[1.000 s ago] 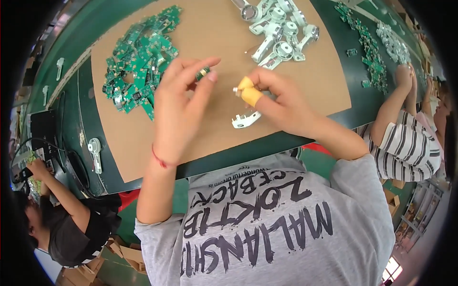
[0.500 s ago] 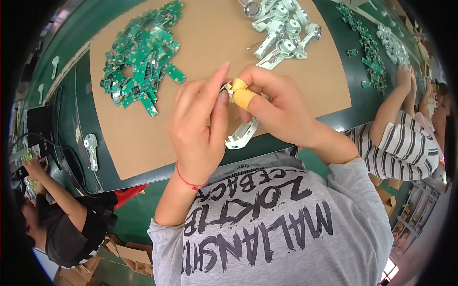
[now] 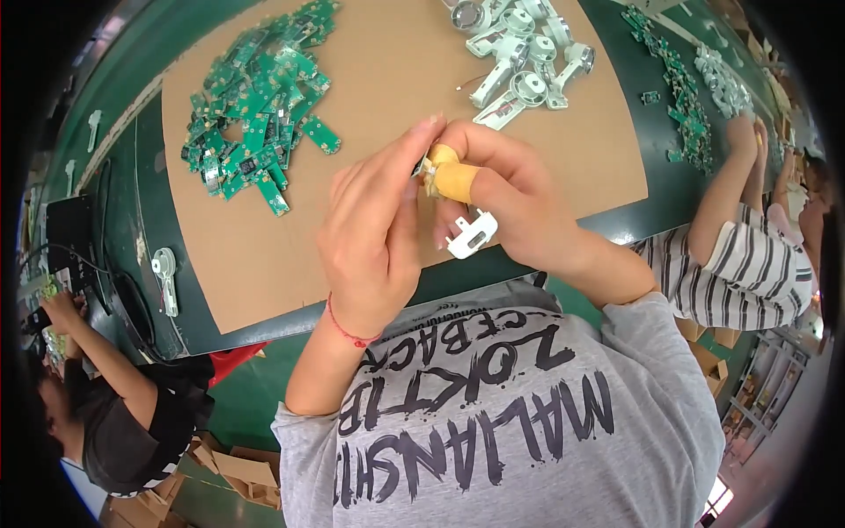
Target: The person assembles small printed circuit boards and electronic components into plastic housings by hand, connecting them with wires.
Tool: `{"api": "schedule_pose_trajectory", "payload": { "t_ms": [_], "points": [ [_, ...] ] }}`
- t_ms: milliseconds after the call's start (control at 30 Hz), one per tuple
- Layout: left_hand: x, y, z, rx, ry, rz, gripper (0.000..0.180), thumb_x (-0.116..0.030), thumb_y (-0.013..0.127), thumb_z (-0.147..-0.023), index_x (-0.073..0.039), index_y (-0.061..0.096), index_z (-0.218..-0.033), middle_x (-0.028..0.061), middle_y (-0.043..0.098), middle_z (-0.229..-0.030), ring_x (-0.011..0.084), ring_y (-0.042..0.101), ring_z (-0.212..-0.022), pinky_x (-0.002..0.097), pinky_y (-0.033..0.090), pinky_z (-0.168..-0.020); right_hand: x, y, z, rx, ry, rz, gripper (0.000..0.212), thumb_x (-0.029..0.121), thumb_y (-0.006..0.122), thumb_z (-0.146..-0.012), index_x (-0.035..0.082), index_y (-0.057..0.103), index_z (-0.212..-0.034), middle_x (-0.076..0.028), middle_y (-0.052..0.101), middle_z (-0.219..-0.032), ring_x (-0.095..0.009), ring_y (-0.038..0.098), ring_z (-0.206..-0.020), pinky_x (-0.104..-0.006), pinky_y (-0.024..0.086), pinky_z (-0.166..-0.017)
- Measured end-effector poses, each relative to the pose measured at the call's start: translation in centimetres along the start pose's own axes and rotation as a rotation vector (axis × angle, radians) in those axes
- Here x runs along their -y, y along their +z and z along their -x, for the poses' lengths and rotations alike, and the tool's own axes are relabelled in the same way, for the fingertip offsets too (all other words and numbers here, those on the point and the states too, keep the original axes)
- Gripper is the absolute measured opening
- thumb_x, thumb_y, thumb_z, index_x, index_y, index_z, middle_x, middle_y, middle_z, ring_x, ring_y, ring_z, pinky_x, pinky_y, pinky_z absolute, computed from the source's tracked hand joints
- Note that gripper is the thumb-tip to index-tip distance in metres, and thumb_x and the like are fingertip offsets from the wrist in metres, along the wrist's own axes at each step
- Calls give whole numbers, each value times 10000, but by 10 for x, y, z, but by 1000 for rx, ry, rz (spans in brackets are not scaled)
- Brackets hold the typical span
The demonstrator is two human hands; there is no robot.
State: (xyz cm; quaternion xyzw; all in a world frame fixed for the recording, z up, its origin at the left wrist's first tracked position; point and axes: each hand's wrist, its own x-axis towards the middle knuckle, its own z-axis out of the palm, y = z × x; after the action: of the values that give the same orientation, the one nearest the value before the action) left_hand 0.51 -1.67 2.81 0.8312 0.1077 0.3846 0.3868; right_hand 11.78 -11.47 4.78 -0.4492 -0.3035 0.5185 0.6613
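White plastic is forming the small casing (image 3: 473,235) that is showing beneath the right hand (image 3: 524,194), just above the near edge of the cardboard sheet (image 3: 396,53). It is looking light and stiff, probably a little slippery on its smooth faces, and its thin prongs are seeming easy to snap, so its solid side walls are offering the safest hold.

Over the middle of the near half of the sheet, the left hand (image 3: 374,224) is pinching a thin dark piece (image 3: 421,165) edge-on between thumb and forefinger; it is likely a circuit board, stiff and fragile, and best being held by its edges. Those fingers are nearly closed, their tips lying close together.

The right hand's thumb and forefinger, both wearing yellow covers (image 3: 454,181), are closing on something tiny at the thin piece, too hidden to identify. Its other fingers are curling under and seem to be gripping the casing, though the contact is partly out of sight.

Green circuit boards (image 3: 260,123) are lying heaped on the sheet's left side, while white handles (image 3: 526,88) are crowding its far right corner. Green bench (image 3: 150,176) is surrounding the sheet.
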Motion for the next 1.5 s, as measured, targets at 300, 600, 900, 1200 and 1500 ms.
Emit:
{"api": "schedule_pose_trajectory", "payload": {
  "t_ms": [300, 600, 900, 1200, 1500],
  "points": [
    [-6, 8, 9, -129, 17, 136, 419, 142, 449, -743, 58, 528, -1146, 165, 602, -1090, 270, 607, -934, 311, 481, -765, -4, 15, 5, 111, -30, -351, 73, 80, 434, -881, 20, 462, -849, -26, 545, -777, -75, 530, -704, -224, 418, -617],
    [-4, 11, 11, -192, 109, 83, 468, 157, 461, -700, 66, 516, -1156, 191, 598, -1085, 271, 611, -920, 307, 481, -749, -4, 17, 7, 89, -82, -313, 87, 90, 438, -885, 20, 455, -837, -35, 546, -770, -81, 522, -696, -223, 412, -612],
    [4, 1, 8, -124, 180, 35, 519, 149, 443, -620, 46, 559, -1115, 171, 613, -1063, 256, 621, -892, 292, 480, -702, 6, 6, 3, 172, 41, -179, 91, 79, 427, -873, 27, 476, -817, -5, 538, -748, -50, 493, -665, -202, 395, -584],
    [3, 5, 16, -173, 99, 6, 530, 144, 444, -602, 62, 560, -1113, 187, 607, -1076, 266, 619, -895, 300, 479, -769, -5, 5, -4, 187, 65, -78, 119, 136, 443, -905, 25, 485, -897, 13, 527, -757, -27, 462, -666, -187, 377, -558],
    [5, 0, 15, -126, 106, -30, 503, 142, 463, -639, 56, 556, -1126, 187, 582, -1119, 264, 599, -915, 296, 478, -766, 5, 0, -8, 177, 164, 35, 112, 129, 441, -908, 31, 492, -894, 11, 545, -754, -31, 467, -661, -181, 378, -575]
  ]
}}
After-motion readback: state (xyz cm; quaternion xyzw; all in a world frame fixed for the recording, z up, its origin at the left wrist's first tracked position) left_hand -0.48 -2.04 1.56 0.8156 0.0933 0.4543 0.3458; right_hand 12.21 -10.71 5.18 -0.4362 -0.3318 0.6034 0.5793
